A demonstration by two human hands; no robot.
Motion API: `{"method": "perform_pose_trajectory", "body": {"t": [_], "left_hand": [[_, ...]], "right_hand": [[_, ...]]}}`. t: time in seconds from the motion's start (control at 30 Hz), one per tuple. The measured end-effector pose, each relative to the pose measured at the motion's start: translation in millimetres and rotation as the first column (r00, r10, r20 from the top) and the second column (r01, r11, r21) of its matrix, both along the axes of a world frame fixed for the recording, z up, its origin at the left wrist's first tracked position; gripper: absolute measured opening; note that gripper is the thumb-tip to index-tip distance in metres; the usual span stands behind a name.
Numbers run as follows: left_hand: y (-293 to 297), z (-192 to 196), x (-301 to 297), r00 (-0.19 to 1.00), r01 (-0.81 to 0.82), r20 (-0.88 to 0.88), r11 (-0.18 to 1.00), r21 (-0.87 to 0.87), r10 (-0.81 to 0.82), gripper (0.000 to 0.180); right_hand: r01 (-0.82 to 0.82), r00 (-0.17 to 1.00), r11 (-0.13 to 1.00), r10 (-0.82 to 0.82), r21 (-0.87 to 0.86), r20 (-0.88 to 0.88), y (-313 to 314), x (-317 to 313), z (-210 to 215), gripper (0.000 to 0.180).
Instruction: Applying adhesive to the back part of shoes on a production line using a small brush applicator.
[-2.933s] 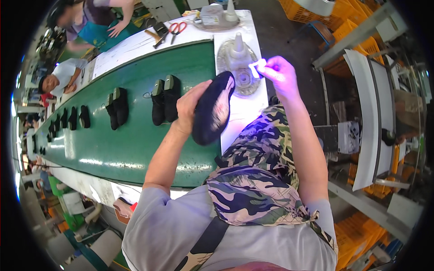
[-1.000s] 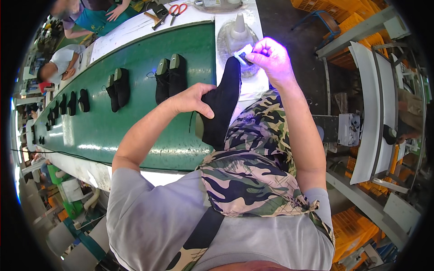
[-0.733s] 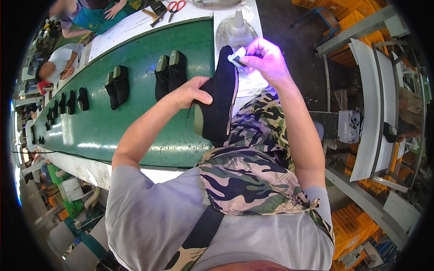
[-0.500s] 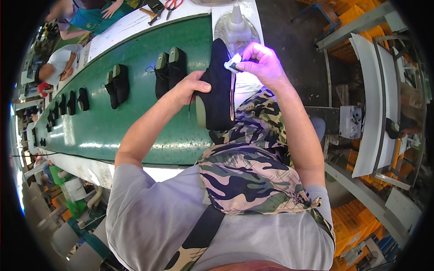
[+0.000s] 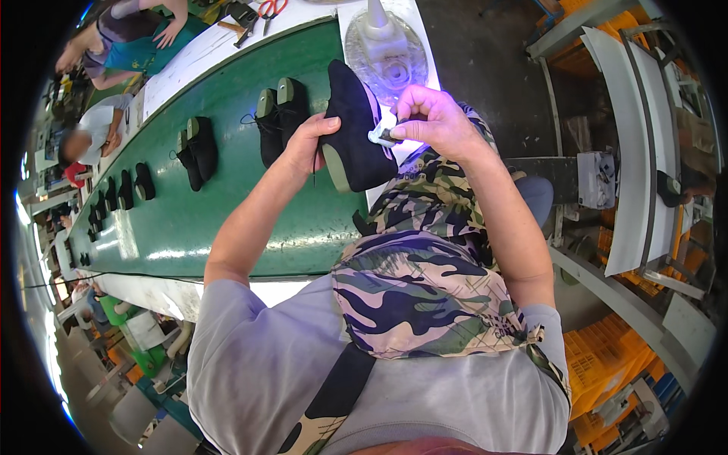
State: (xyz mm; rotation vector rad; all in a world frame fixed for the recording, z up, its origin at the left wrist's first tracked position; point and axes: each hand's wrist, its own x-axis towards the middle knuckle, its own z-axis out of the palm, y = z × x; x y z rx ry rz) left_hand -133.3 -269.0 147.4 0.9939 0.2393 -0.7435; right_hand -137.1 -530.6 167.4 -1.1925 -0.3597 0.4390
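Note:
My left hand (image 5: 309,142) grips a black suede shoe (image 5: 353,125) with a greenish sole, holding it tilted above the near edge of the green conveyor belt (image 5: 197,220). My right hand (image 5: 432,121) pinches a small white wad of cloth (image 5: 378,135) and presses it against the side of the shoe. A camouflage cap (image 5: 425,296) hides my lap and the space under the hands.
Pairs of black shoes (image 5: 279,117), (image 5: 196,150) stand in a row along the belt. A clear glass dish with a white cone (image 5: 383,45) sits past the shoe on a white board. Red scissors (image 5: 267,7) and other seated workers (image 5: 129,38) lie farther off. Metal racks (image 5: 637,152) stand at right.
The right hand came down from beside the glass dish to the shoe and now rubs the white cloth on it. The left hand turned the shoe and brought it closer.

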Motion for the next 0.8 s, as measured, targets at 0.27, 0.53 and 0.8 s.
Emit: {"method": "perform_pose_trajectory", "body": {"t": [0.27, 0.53, 0.8], "left_hand": [[-6, -34, -11, 0.969, -0.051, -0.246, 0.996, -0.077, 0.030, 0.054], [-21, -43, -30, 0.943, -0.163, -0.322, 0.956, -0.245, 0.078, 0.055], [-52, -8, -49, 0.858, -0.334, -0.437, 0.939, -0.077, 0.270, 0.034]], "right_hand": [[-0.096, 0.985, 0.994, 0.103, -0.061, 0.138, -20, -2, 2, 0.023], [-0.069, 0.945, 0.979, 0.125, -0.190, 0.302, -33, -3, 13, 0.020], [-0.058, 0.916, 0.981, 0.127, -0.187, 0.380, -44, -6, 11, 0.019]]}}
